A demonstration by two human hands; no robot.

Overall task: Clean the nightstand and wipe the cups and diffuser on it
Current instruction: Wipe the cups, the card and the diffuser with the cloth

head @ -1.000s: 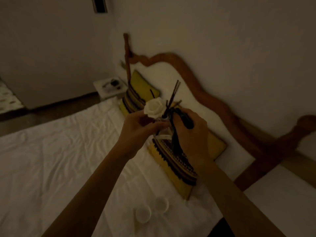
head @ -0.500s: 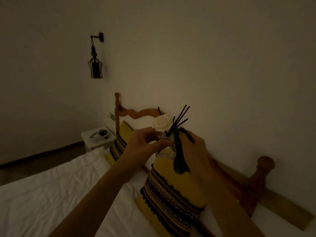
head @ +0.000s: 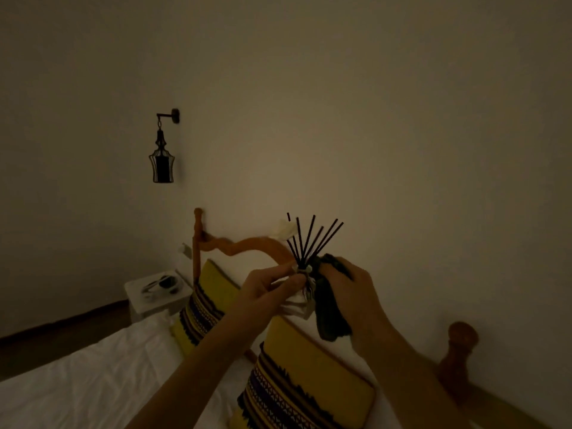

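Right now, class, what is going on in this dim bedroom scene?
A person holds a reed diffuser up above the bed. The left hand pinches the bottle near its neck, and the right hand presses a dark cloth against its side, apparently wiping it. The black reeds fan upward. A white nightstand stands across the bed.

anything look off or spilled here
No spill shows. The diffuser is off the nightstand, held tilted over the bed by the left hand while the right hand presses a dark cloth to it.
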